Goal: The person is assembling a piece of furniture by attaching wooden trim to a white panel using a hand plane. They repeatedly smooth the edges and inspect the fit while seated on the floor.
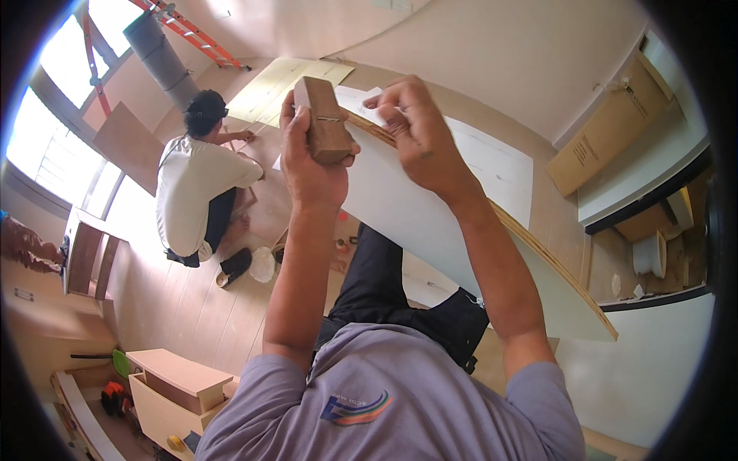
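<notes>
My left hand [311, 165] is raised and wrapped round a small wooden hand plane [323, 115], a brown block with a narrow slot across its upward face. To its right, my right hand [419, 138] hovers above the edge of a white-faced plywood panel [430, 223]. Its fingers are curled toward the thumb; anything inside them is hidden. The panel's layered edge runs from just beside the hand plane down to the lower right, passing beneath my right forearm.
A person [200, 177] in a pale shirt and cap crouches on the left over a yellowish sheet [296, 81]. An orange ladder [192, 34] and a grey cylinder [161, 61] stand behind. Wooden drawer boxes [173, 403] lie lower left; a cardboard box [611, 127] leans right.
</notes>
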The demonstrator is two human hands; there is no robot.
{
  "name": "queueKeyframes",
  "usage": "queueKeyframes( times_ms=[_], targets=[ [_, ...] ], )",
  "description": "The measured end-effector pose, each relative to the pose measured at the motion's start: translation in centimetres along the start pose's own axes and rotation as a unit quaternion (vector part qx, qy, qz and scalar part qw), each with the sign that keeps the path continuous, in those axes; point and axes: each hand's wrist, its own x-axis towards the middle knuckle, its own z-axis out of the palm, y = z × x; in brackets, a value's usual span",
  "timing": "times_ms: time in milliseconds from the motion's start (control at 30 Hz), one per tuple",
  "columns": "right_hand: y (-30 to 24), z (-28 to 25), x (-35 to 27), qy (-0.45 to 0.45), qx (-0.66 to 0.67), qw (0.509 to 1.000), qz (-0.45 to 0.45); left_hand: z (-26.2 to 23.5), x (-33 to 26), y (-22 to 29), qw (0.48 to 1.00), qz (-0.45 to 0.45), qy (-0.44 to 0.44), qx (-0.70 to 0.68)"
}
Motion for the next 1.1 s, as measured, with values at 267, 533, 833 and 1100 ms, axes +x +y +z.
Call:
queueKeyframes(
  times_ms=[267,533,833,1100],
  targets=[
    [-1.7,-0.7,0.6,-0.037,0.059,0.994,0.080,-2.9,0.5,0.5,0.982,-0.037,-0.121,-0.137],
    [-0.9,-0.1,0.2,-0.100,-0.007,0.994,-0.044,0.4,-0.5,-0.5,0.988,-0.044,-0.080,-0.127],
    [0.7,-1.2,0.7,-0.155,-0.001,0.979,-0.131,-0.3,0.5,-1.5,0.989,-0.043,-0.090,-0.107],
    [0.2,-1.2,0.8,-0.113,0.099,0.989,0.017,2.0,-0.4,-1.4,0.997,0.029,-0.067,-0.020]
  ],
)
